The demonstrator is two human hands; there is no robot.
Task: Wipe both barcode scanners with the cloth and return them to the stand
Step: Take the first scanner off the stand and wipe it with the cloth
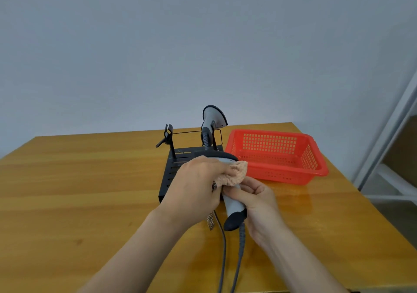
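My right hand [257, 204] grips the handle of a grey and black barcode scanner [233, 209], held above the front of the black stand [171, 168]. My left hand [198, 182] presses a peach cloth [234, 173] onto the scanner's head, which is mostly hidden under the cloth and fingers. A second grey scanner [213, 117] sits upright in the stand's right holder at the back. The left holder clip [168, 134] holds nothing.
A red perforated basket [316, 170] stands on the wooden table [79, 191] to the right of the stand. Two grey cables [239, 259] run from the scanners toward the table's front edge. A white frame [394, 134] stands beyond the table's right side.
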